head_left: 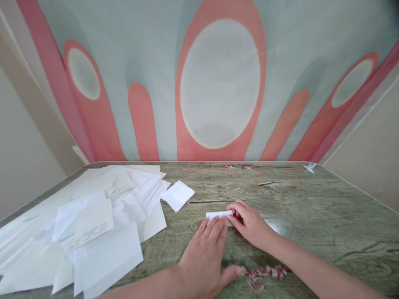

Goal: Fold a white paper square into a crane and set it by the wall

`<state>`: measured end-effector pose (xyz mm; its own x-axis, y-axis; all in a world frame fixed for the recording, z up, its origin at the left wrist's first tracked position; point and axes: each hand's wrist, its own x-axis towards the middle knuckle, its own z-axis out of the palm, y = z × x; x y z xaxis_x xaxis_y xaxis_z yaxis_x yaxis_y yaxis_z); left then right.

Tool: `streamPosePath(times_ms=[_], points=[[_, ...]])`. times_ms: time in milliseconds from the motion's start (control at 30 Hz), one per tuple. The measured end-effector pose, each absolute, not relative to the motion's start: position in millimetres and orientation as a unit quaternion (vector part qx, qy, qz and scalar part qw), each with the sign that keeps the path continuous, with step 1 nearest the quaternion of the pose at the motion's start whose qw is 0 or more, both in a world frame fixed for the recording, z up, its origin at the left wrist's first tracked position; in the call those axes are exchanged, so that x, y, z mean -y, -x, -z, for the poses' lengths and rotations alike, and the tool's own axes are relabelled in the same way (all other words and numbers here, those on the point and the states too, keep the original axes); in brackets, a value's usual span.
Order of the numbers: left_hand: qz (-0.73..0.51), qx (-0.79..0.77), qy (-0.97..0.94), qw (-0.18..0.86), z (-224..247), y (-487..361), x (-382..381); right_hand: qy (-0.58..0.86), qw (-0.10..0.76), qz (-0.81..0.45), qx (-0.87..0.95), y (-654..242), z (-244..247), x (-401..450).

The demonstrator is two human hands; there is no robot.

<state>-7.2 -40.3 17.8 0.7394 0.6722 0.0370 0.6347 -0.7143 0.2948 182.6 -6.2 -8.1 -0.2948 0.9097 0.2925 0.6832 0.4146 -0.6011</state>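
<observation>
A small folded strip of white paper (215,214) lies on the wood-patterned table in front of me. My left hand (207,251) lies flat across its near edge, fingers stretched out and thumb spread to the right. At the strip's right end, my right hand (249,222) pinches the paper between thumb and fingers. The left fingertips hide part of the strip's lower side. Just beyond and to the left rests a square white paper piece (178,195), touched by neither hand.
A broad heap of white paper sheets (115,253) covers the table's left side, some bearing printed lines. A small folded white paper shape (309,167) sits at the far right corner. Behind the table (311,207) hangs a coral and grey-green patterned backdrop (156,41).
</observation>
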Motion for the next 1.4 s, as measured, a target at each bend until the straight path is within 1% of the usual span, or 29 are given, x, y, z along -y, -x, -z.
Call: streamPosePath(times_ms=[433, 633, 733, 867, 967, 1400], points=[[-0.046, -0.364, -0.919, 0.142, -21.9, 6.0, 39.1, 0.508, 0.329, -0.209, 0.768, -189.2, 13.7, 2.0], [-0.037, -0.365, -0.920, 0.139, -21.2, 5.8, 38.4, 0.489, 0.315, -0.213, 0.785, -193.2, 9.7, 4.1], [-0.028, -0.364, -0.922, 0.131, -18.8, 4.4, 37.0, 0.471, 0.298, -0.189, 0.809, -194.6, 5.1, 6.6], [-0.049, -0.355, -0.928, 0.104, -13.4, 2.8, 32.6, 0.465, 0.262, -0.147, 0.833, -197.5, 3.5, 6.8], [-0.052, -0.351, -0.930, 0.096, -10.9, 2.7, 27.9, 0.477, 0.256, -0.122, 0.832, -200.0, 6.1, 4.5], [-0.064, -0.359, -0.924, 0.113, -10.0, 8.7, 19.6, 0.484, 0.227, -0.067, 0.842, -199.4, 5.3, 5.3]])
